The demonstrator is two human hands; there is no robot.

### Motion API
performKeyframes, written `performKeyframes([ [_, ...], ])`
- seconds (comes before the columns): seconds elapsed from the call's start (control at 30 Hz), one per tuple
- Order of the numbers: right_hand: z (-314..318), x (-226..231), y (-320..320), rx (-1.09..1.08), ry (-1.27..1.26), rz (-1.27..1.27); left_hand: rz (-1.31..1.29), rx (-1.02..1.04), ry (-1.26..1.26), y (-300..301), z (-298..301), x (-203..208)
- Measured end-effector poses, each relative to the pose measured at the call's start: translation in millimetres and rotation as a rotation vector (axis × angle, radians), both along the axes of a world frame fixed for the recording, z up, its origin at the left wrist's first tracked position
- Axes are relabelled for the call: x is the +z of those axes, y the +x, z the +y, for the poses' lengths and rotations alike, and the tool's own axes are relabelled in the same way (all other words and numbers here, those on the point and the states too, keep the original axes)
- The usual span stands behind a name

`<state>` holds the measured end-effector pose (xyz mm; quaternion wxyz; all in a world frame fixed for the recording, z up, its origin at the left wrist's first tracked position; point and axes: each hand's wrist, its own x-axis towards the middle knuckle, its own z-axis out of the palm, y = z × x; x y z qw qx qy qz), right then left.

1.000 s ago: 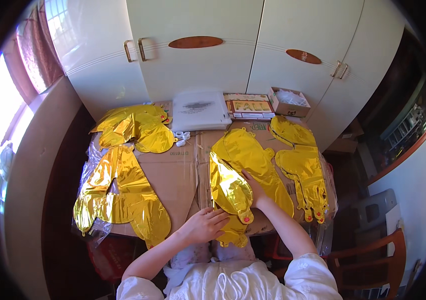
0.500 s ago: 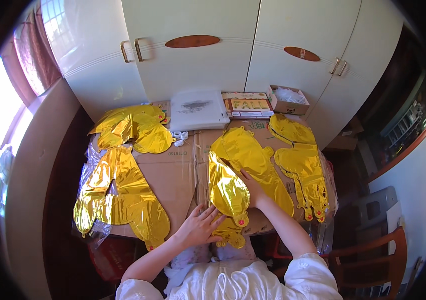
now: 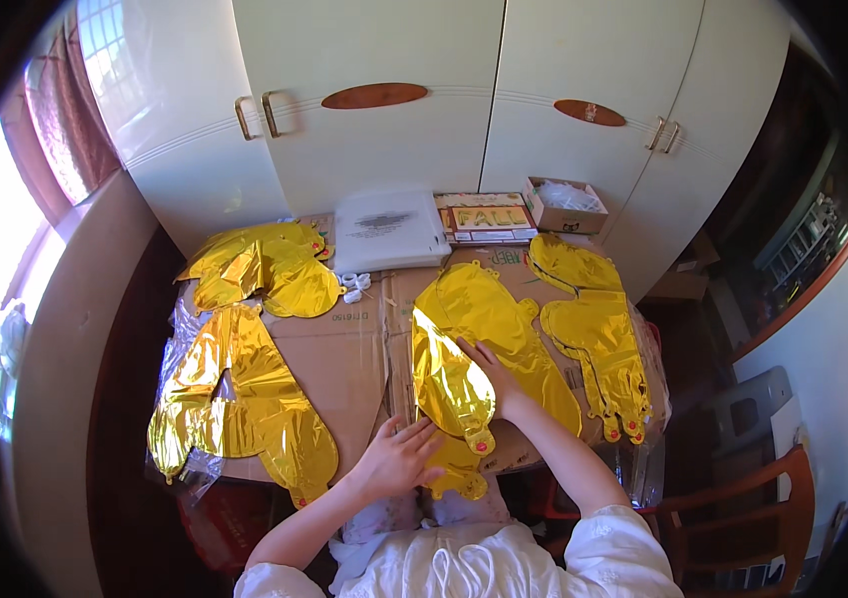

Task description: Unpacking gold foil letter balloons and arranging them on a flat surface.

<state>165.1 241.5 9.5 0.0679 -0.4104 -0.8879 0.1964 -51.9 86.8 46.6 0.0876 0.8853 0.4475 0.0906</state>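
Note:
In front of me, a flat gold foil balloon (image 3: pixel 489 314) lies on the cardboard, with one shiny part folded over its near left side. My right hand (image 3: pixel 492 384) rests on it, fingers stretched out over the folded part's right edge. My left hand (image 3: pixel 399 458) is at the near left edge of the same balloon, fingers extended, their tips by the fold. Both hands are open. Part of the balloon's near end hangs toward my lap, below the table's front edge.
More flat gold foil balloons lie at right (image 3: pixel 598 329), front left (image 3: pixel 245 399) and back left (image 3: pixel 265 264). Behind are a white plastic-wrapped stack (image 3: pixel 389 229), a printed flat box (image 3: pixel 487 219), an open carton (image 3: pixel 565 207) and white ribbon rolls (image 3: pixel 354 287). A wooden chair (image 3: pixel 743 508) stands at right.
My right hand has slid slightly left along the folded foil. My left hand stays near the fold's lower edge, with its fingers slightly shifted. The whole view has tilted a little.

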Motion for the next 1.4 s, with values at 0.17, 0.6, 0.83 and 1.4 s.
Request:
performKeyframes([
  [0.17, 12, -29, 7, 0.100, 0.134, -0.012, -0.065, 0.206, 0.064, -7, 61, 8],
  [0.6, 6, -20, 3, 0.022, 0.048, -0.017, 0.108, 0.146, 0.076, -17, 120, -28],
  [0.83, 10, -32, 5, 0.025, 0.005, 0.025, -0.001, 0.154, 0.246, -14, 111, -16],
  [1.4, 21, -62, 3, -0.031, -0.548, 0.365, -0.024, -0.122, 0.307, -12, 26, -4],
])
